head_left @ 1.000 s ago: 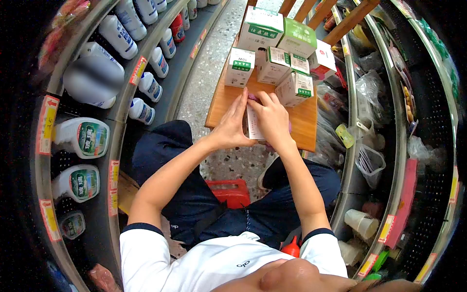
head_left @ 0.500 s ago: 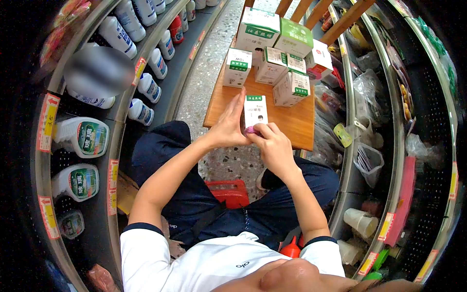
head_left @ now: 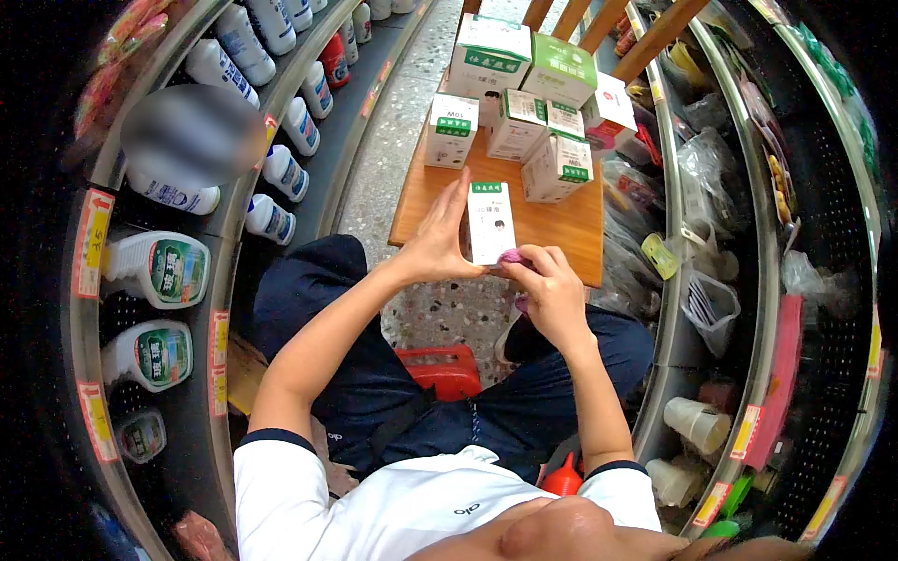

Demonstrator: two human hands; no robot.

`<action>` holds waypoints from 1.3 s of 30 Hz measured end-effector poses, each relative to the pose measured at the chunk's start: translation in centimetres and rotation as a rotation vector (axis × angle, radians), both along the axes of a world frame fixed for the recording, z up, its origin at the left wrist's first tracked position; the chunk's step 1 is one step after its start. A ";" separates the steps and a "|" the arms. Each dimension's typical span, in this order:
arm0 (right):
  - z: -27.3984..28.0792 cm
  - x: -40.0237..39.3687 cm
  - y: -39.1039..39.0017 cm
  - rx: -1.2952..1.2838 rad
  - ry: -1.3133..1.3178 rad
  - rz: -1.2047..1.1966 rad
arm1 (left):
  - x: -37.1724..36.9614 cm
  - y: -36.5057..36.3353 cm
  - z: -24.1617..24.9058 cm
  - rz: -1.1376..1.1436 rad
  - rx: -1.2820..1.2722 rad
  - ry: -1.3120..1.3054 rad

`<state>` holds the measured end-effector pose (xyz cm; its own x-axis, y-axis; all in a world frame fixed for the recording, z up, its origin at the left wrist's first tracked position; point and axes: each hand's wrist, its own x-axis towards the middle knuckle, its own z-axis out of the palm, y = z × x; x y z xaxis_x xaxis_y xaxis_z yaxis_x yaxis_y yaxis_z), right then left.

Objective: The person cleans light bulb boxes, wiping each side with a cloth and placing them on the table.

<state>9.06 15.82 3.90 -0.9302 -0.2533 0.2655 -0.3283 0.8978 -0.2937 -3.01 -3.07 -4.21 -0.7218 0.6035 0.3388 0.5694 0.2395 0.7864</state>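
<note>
A small white and green LED bulb box [head_left: 491,229] is tilted toward me over the near part of the wooden bench. My left hand [head_left: 436,238] grips it, fingers along the left side and thumb under the lower edge. At the box's lower right corner, my right hand [head_left: 552,292] pinches a purple cloth [head_left: 510,256], part of which hangs below the fingers. Beyond my hands stand more bulb boxes: one 10W box [head_left: 452,131] at the left and another 10W box [head_left: 557,168] at the right.
Larger cartons, one white [head_left: 490,58] and one green-topped [head_left: 561,70], stand at the back of the wooden bench [head_left: 421,201]. Shelves of bottles [head_left: 178,268] line my left. Bagged goods [head_left: 706,168] fill shelves on my right. A red stool [head_left: 438,369] shows between my legs.
My right hand has moved right and slightly down with the purple cloth, from the box's lower front to its corner. My left hand keeps its hold on the box.
</note>
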 end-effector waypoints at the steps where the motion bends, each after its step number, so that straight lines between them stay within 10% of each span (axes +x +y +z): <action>1: -0.1 0.2 0.4 0.001 -0.006 -0.024 | 0.0 0.0 0.0 -0.003 0.000 0.003; 8: -2.1 1.6 3.5 -0.102 -0.044 -0.207 | -0.4 0.0 1.1 -0.006 0.028 0.078; 15: -4.8 3.0 4.1 -1.371 -0.314 -0.443 | -0.7 0.2 5.2 0.004 -0.294 0.345; 22: -5.4 2.7 3.4 -1.909 -0.405 -0.239 | -0.8 2.1 5.2 -0.058 -0.515 0.359; 29: -5.3 2.9 2.7 -1.959 -0.380 -0.257 | -0.9 3.6 5.1 -0.139 -0.670 0.383; 39: -3.3 3.7 1.6 -1.559 -0.364 -0.323 | 1.3 3.1 7.8 -0.428 0.041 -0.027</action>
<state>12.80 17.40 0.64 -0.9556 0.2413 -0.1693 0.0889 -0.3117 -0.9460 -1.70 0.03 3.60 -0.4186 0.8367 0.3531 0.5892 -0.0456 0.8067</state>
